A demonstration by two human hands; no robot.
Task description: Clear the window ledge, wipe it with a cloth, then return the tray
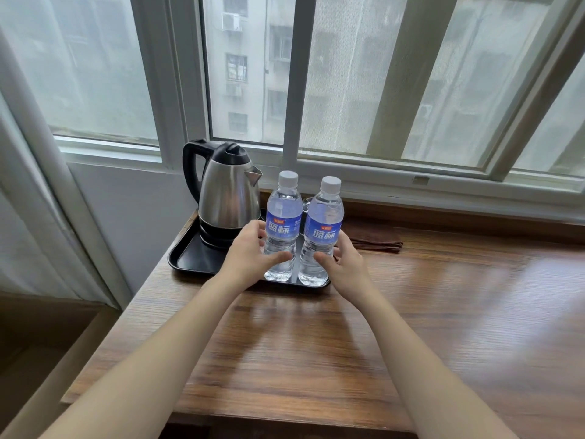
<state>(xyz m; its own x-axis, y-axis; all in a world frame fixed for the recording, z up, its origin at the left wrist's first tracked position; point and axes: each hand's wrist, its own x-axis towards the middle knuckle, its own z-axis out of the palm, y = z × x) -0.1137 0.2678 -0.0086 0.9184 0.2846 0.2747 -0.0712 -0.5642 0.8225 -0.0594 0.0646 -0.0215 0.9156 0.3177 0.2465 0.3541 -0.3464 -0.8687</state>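
Note:
A black tray (185, 259) sits on the wooden ledge (443, 312) by the window. On it stand a steel kettle (229, 193) with a black handle and two water bottles with blue labels, left bottle (283, 213) and right bottle (323, 220). My left hand (250, 250) reaches around the left bottle, with its thumb in front of the bottle and its fingers beside it. My right hand (343, 261) is open around the right bottle in the same way. Neither hand clearly grips. A folded brown cloth (375, 240) lies on the ledge right of the tray.
A glass (305, 205) shows partly behind the bottles. The sliding window frame (411, 180) runs along the back of the ledge. A white curtain (38, 217) hangs at the left, beyond the ledge's left edge.

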